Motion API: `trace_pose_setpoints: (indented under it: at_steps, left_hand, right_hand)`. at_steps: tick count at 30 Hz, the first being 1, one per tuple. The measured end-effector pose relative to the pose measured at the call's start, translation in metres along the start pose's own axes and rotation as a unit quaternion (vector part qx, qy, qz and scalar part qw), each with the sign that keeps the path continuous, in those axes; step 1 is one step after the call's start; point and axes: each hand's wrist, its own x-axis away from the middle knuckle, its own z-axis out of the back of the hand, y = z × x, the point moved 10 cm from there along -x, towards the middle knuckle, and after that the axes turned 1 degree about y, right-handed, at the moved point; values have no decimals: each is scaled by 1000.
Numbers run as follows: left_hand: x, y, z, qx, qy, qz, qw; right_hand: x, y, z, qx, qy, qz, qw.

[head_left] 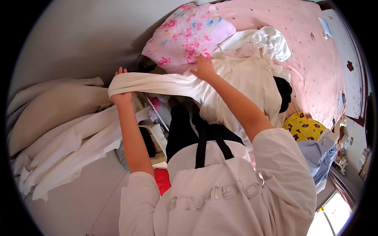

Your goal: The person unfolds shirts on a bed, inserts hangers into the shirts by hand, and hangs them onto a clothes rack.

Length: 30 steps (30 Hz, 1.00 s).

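Observation:
A cream long-sleeved garment (246,78) lies at the edge of the bed, with one sleeve (157,83) stretched out to the left. The end of that sleeve crosses my left hand (122,96), hiding its palm; its fingertips show above the cloth, and the sleeve is held up there. My right hand (204,67) is closed at the upper part of the same sleeve, close to the garment's body. Its fingertips are partly hidden. Just beyond it sits a pink floral pillow (189,35).
White cloth (271,41) and a black item (282,93) lie around the garment on the pink bed (311,67). A yellow patterned cloth (303,126) and blue clothes (319,149) are to the right. Beige fabric (59,114) spreads at left, near an open box (157,139).

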Motion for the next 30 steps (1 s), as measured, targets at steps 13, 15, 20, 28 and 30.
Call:
trace_pose_setpoints:
  at_steps: [13, 15, 20, 28, 30]
  left_hand:
    - [-48, 10, 46, -63, 149, -53, 985]
    - [-57, 14, 17, -107, 138, -67, 982]
    - [-84, 3, -62, -214, 114, -87, 966]
    - [-69, -194, -70, -697, -281, -179, 635]
    - [-8, -208, -74, -701, -371, -341, 506]
  right_hand:
    - [46, 167, 20, -259, 59, -295, 918]
    - [32, 157, 38, -271, 96, -277, 917]
    - [-16, 120, 57, -366, 112, -197, 903]
    - [-42, 143, 31, -197, 23, -214, 957]
    - [-33, 148, 43, -185, 43, -205, 960]
